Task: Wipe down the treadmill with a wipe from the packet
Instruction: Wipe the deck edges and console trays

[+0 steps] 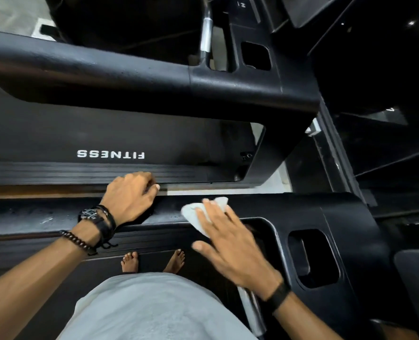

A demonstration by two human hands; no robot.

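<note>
On handrail edge (289,207), wipe (198,212) under right hand (230,244)

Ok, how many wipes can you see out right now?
1. The white wipe lies under the right hand, flat fingers pressing it on the near black handrail. The packet isn't in view; others may be hidden.

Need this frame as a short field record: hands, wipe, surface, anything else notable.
left hand: grips the near handrail, fingers curled over its far edge
right hand: fingers straight, presses the wipe flat on the handrail
wipe: white, crumpled, partly under the fingers
packet: not in view
neighbouring treadmill deck: reads FITNESS
</note>
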